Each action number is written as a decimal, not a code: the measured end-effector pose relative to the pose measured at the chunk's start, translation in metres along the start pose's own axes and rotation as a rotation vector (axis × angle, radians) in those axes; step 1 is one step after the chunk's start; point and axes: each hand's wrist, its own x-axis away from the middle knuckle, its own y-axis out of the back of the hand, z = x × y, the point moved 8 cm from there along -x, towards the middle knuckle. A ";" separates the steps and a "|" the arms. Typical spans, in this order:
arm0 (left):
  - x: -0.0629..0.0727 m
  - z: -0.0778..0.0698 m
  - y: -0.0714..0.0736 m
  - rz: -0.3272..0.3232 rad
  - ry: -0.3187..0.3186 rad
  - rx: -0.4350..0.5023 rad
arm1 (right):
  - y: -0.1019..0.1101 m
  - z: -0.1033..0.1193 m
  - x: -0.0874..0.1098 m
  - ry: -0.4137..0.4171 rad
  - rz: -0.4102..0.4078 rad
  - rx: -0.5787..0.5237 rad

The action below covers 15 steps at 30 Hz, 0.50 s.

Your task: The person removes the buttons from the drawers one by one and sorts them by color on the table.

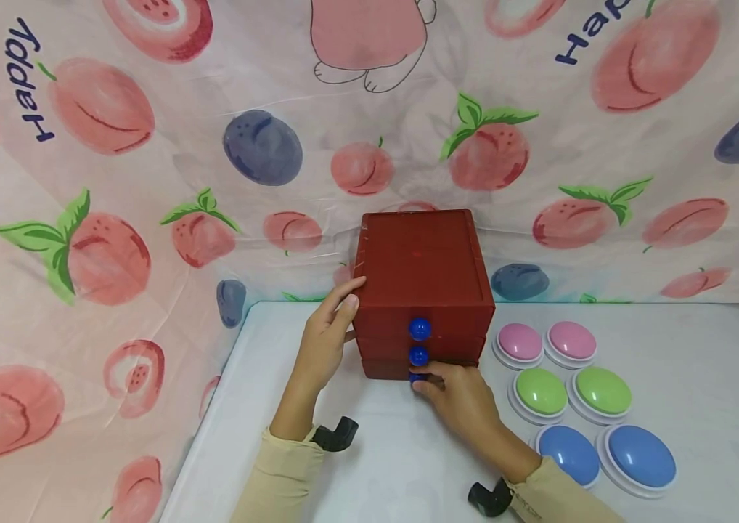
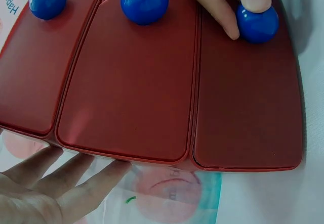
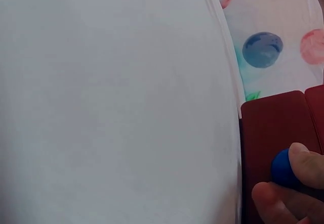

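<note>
A dark red drawer box (image 1: 418, 258) stands at the back of the table, its three drawers stacked, each front with a round blue knob. My right hand (image 1: 464, 399) pinches the lowest blue knob (image 2: 260, 29) between thumb and fingers; the right wrist view shows the same knob (image 3: 283, 171) partly covered by them. Along the box's left side rests my left hand (image 1: 321, 341), fingers extended and touching that side. The middle knob (image 1: 418, 355) and the top knob (image 1: 419, 329) are untouched. The drawer fronts (image 2: 126, 82) look level with one another in the left wrist view.
Right of the box, several round push buttons on white bases sit in pairs: pink (image 1: 520, 341), green (image 1: 603, 391) and blue (image 1: 641, 455). A fruit-printed cloth (image 1: 402, 123) hangs behind the white table (image 1: 382, 450). A black piece (image 1: 337, 434) sticks out at each cuff.
</note>
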 end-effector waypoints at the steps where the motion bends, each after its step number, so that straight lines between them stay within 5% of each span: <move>1: 0.000 0.000 0.000 0.000 0.000 0.000 | 0.000 0.000 0.000 -0.005 -0.002 -0.004; 6: 0.000 0.000 -0.001 0.002 0.003 0.005 | 0.000 0.001 0.002 -0.006 0.041 0.010; 15: 0.000 -0.003 -0.001 -0.003 -0.003 -0.011 | 0.012 0.007 0.011 0.002 0.251 -0.016</move>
